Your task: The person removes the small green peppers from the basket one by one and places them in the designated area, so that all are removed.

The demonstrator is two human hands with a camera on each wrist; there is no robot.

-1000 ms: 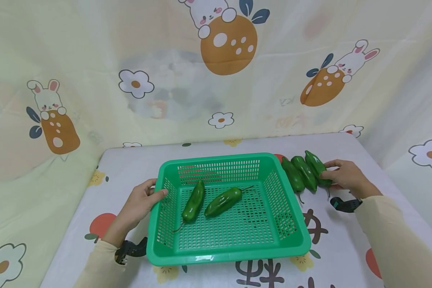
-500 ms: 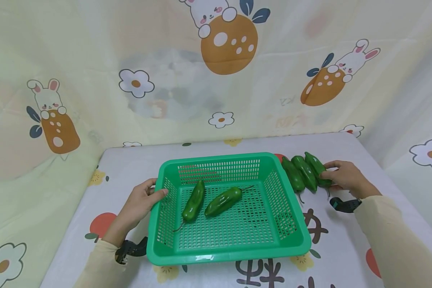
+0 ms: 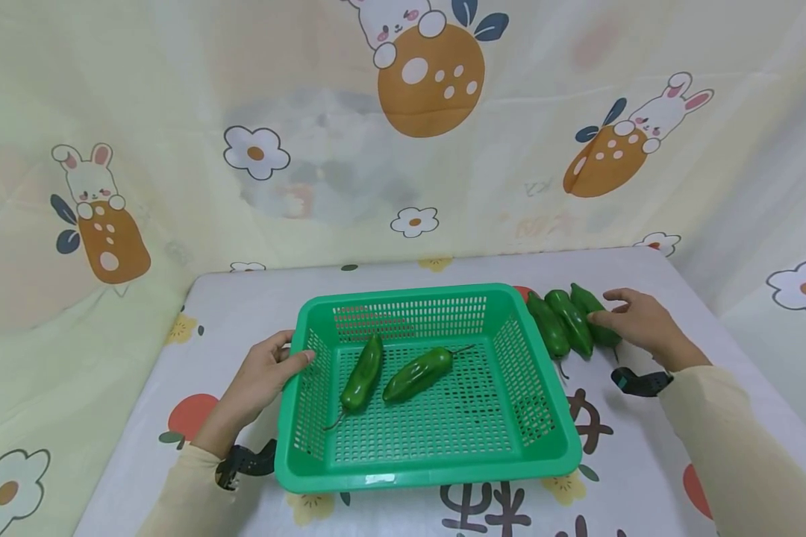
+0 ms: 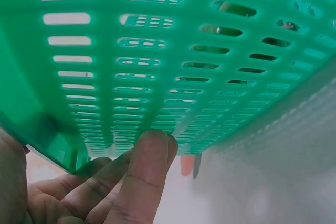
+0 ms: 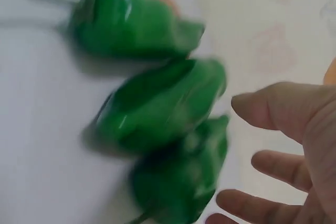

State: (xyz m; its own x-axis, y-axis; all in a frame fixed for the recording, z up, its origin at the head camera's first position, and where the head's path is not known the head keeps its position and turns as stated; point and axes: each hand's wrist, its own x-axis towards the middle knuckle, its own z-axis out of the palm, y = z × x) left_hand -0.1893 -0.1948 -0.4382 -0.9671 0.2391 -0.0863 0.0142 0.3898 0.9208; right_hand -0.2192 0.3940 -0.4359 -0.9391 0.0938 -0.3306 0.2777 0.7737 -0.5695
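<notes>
A green plastic basket [image 3: 436, 477] stands on the table with two green peppers lying in it, one upright along its length [image 3: 361, 380] and one slanted [image 3: 416, 377]. My left hand [image 3: 258, 380] grips the basket's left rim, thumb over the edge and fingers against the outer wall [image 4: 105, 129]. Right of the basket, three green peppers lie side by side: a left one [image 3: 548, 328], a middle one [image 3: 571, 322] and a right one [image 3: 586, 298]. Over the right pepper hovers my right hand [image 3: 645, 328], its fingers spread and apart from the peppers in the right wrist view [image 5: 278, 171].
A pale cloth with printed flowers and fruit covers the table [image 3: 262, 291]. Behind it hangs a patterned curtain [image 3: 322, 246] that also closes off both sides. A dark wrist camera [image 3: 641, 382] sits below the right hand.
My right hand has let go of the right pepper and lifted slightly, its fingers spreading. The pepper has shifted a little closer to the middle one. The left hand and basket look unmoved.
</notes>
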